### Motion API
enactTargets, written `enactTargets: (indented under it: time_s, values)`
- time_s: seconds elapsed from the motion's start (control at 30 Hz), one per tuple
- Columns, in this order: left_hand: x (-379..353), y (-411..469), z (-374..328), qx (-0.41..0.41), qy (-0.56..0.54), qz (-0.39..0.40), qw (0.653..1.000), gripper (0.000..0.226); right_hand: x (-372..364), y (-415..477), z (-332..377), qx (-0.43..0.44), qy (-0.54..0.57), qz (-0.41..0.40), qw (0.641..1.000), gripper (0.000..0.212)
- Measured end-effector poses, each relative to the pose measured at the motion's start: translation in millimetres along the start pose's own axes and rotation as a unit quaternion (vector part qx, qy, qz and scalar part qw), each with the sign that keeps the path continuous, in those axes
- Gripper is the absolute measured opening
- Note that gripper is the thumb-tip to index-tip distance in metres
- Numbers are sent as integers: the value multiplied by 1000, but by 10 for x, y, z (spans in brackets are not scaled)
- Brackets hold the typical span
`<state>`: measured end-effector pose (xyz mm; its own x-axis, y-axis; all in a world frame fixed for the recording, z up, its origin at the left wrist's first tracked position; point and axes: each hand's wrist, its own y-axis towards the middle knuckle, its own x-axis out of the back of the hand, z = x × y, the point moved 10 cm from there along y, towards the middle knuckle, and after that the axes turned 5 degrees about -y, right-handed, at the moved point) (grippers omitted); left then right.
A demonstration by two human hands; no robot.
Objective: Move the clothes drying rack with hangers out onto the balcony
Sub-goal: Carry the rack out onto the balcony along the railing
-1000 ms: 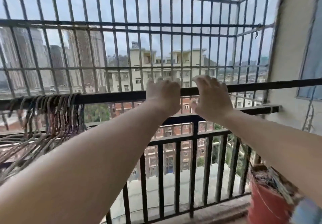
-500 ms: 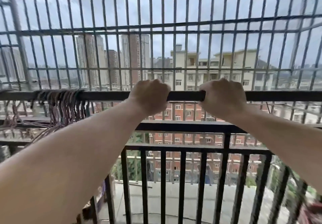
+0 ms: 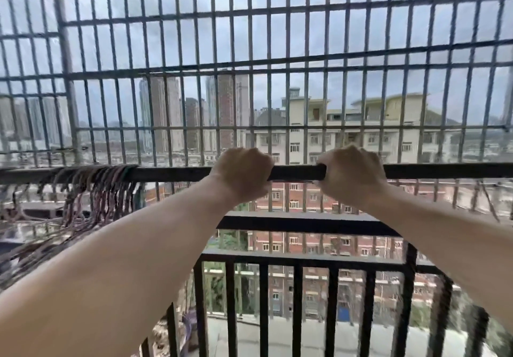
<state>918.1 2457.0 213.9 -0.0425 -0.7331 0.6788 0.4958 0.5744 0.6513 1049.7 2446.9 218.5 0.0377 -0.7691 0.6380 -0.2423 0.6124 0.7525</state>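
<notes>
The drying rack's dark top bar runs level across the view at chest height. My left hand and my right hand both grip it from above, a short gap of bar between them. A dense bunch of wire hangers, pinkish and brown, hangs from the bar's left part, their lower ends trailing off to the lower left. The rack's legs are out of view.
A black balcony railing with vertical bars stands just beyond the rack bar. Above and behind it a grey metal security grille closes off the balcony, with a grille corner post at the left. Buildings lie beyond.
The view has swung left and levelled: the wall and red pot at the right are gone from sight. My hands have closed firmly around the bar, which now sits horizontal.
</notes>
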Motion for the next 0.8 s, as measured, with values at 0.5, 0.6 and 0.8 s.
enactTargets:
  time_s: [0.5,0.6,0.8]
  values:
    - [-345,-261,1139,35,4,5,999,19,-469,578,1006,49,-26,-35,998,27]
    - [-434,-240,1247,36,10,4,999,22,-584,679,1052,53,-28,-40,997,26]
    - [-538,-150,1387,43,-2,-17,999,28,-729,846,1082,55,-25,-47,997,32]
